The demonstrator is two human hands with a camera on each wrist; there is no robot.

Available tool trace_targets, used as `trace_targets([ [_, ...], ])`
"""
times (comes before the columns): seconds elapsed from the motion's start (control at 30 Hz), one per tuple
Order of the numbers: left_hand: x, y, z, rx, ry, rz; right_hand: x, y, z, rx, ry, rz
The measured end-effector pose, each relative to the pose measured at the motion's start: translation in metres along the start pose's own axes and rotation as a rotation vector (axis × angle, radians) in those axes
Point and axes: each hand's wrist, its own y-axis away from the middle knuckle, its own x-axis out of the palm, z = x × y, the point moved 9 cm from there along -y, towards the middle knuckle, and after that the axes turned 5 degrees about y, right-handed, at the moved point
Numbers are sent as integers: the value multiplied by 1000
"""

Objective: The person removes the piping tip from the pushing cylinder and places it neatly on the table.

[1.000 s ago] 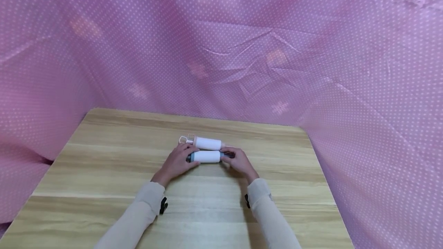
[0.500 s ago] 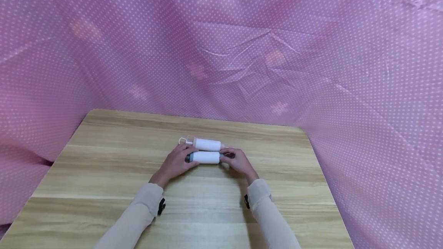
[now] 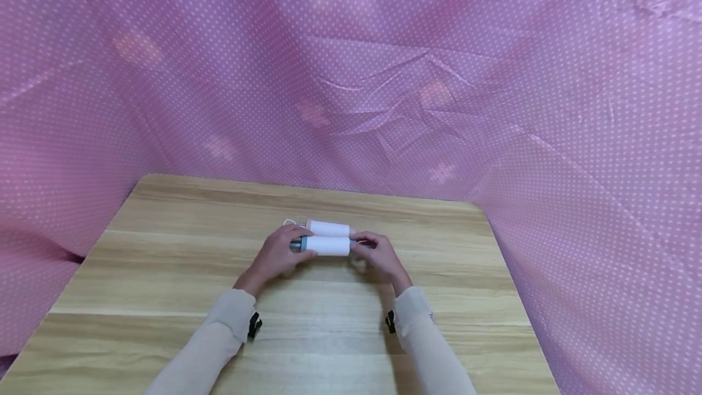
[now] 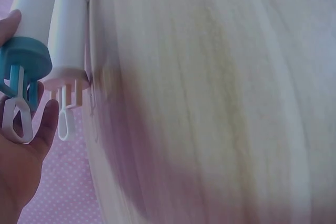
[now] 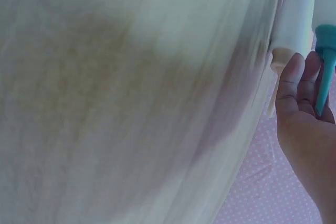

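A white syringe with teal ends [image 3: 329, 246] lies crosswise between both hands in the head view, a little above the table. My left hand [image 3: 278, 252] grips its handle end; in the left wrist view the white pull ring [image 4: 20, 121] and teal collar [image 4: 26, 59] show between thumb and fingers. At the other end my right hand [image 3: 381, 256] pinches around the teal nozzle [image 5: 326, 77]. Just behind it, a second white syringe with pinkish-beige ends [image 3: 330, 228] rests on the table, its own white ring [image 4: 66, 124] pointing left. Neither hand grips that one.
The wood-grain table [image 3: 164, 285] spreads out on all sides of the hands. A pink dotted cloth [image 3: 351, 78] hangs behind and along both sides of it. Black straps with cameras [image 3: 255, 325] sit at the cuffs of the light sleeves.
Both hands have raised the teal-ended syringe slightly, and it now overlaps the pinkish one more in the head view. My left hand has shifted slightly left along the handle end, showing more of it.
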Motion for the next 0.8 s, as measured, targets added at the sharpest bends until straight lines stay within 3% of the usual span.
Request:
trace_targets([
  [0.23, -4, 3, -2, -27, 62, -16, -1, 3, 2, 32, 14, -17],
  [0.43, -6, 5, -6, -32, 85, -21, -1, 9, 6, 54, -114, -16],
  [0.57, -9, 4, -14, 5, 57, -25, 0, 11, 11, 30, -167, -1],
  [0.7, -15, 3, -24, 63, 12, -25, -3, 14, 17, 3, -206, -43],
  [0.8, -21, 3, -26, 57, 62, -21, -4, 16, 22, -16, -250, -81],
])
